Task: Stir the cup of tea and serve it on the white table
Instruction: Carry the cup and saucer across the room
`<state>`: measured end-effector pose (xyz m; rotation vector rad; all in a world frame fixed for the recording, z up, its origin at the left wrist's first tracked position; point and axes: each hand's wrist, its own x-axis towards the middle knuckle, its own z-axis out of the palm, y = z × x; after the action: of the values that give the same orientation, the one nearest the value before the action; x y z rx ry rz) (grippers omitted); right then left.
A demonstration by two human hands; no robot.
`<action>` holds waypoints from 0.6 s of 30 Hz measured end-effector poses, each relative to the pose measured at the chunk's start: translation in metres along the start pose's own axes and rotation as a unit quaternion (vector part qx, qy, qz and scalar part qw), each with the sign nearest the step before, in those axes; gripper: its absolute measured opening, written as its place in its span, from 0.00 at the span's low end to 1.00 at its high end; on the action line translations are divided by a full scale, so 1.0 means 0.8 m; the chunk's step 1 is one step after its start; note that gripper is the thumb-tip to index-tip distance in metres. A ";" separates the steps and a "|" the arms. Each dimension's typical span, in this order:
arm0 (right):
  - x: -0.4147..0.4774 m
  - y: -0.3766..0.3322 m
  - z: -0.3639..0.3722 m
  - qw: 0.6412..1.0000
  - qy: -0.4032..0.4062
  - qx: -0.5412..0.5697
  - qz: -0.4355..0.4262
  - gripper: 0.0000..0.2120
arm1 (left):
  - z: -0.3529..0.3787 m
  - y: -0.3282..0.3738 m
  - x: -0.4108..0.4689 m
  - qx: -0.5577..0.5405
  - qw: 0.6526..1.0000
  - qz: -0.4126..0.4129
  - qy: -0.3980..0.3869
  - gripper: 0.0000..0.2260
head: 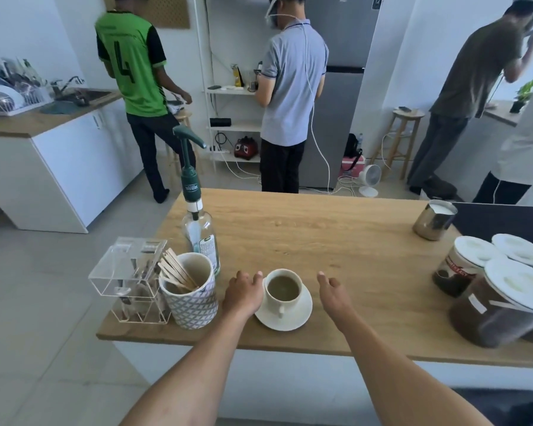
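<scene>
The cup (283,289) of tea sits on a white saucer (296,318) near the front edge of the wooden table (336,241). It looks hard, easy to break and easy to spill, so it is likely best lifted flat with 2 hands under the saucer's rim. The left hand (243,295) is just beside the saucer and the right hand (333,292) is near its other side, both loose and holding nothing. The table is flat and smooth, with a pot of wooden sticks (191,298) on the left and people standing behind.
</scene>
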<state>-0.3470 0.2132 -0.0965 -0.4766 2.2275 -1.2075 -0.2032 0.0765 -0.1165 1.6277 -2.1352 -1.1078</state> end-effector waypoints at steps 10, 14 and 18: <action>0.011 0.002 0.020 0.997 -0.057 0.010 0.053 0.28 | 0.009 -0.006 0.000 -0.026 0.998 -0.011 -0.049 0.34; 0.012 0.003 0.023 0.996 -0.068 0.010 0.060 0.21 | 0.022 -0.013 -0.001 -0.040 0.997 -0.030 -0.060 0.38; 0.012 0.000 0.025 0.994 -0.079 0.025 0.076 0.23 | 0.028 -0.012 0.002 -0.060 0.996 -0.043 -0.056 0.35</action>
<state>-0.3424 0.1949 -0.1086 -0.3623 2.0541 -1.1039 -0.2103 0.0838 -0.1386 1.6521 -2.0386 -1.3559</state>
